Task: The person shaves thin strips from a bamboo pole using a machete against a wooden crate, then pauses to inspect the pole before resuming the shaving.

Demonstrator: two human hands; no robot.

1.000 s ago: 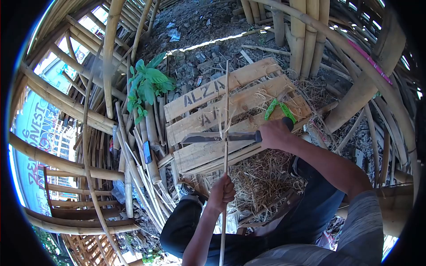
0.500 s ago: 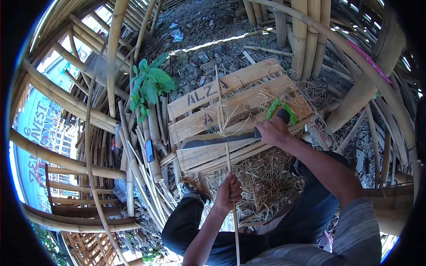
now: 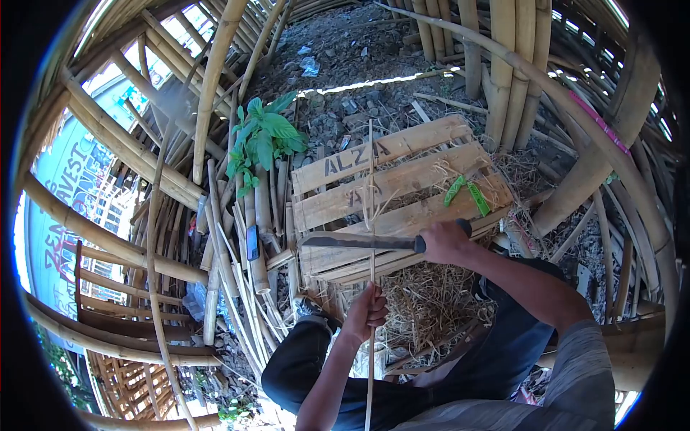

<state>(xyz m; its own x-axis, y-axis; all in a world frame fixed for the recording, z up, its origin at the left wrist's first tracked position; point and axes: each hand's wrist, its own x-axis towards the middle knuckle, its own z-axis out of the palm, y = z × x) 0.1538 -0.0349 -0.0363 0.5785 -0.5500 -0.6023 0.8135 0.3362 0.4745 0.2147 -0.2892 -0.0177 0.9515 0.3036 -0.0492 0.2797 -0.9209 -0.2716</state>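
My left hand (image 3: 365, 314) is closed round a thin bamboo strip (image 3: 371, 346) that runs upright from my lap across a wooden crate (image 3: 323, 214) with "ALZA" stencilled on a slat. In my right hand (image 3: 444, 244) is the dark handle of a machete (image 3: 352, 241). Its long blade points left and crosses over the strip, a little above my left hand. Pale shavings cling to the strip near the blade. Two green leaf-like pieces (image 3: 477, 197) lie on the crate's right part, beyond my right hand.
Shavings (image 3: 424, 305) are heaped between my legs. A phone (image 3: 252, 243) rests on bamboo poles at the left, near a leafy plant (image 3: 267, 136). Thick bamboo posts (image 3: 512, 72) stand at the back right. Rubble covers the ground behind the crate, and a bamboo fence rises at the left.
The machete has come down the strip, closer to my left hand, and lies more level. My right hand is lower, and the view has shifted slightly.
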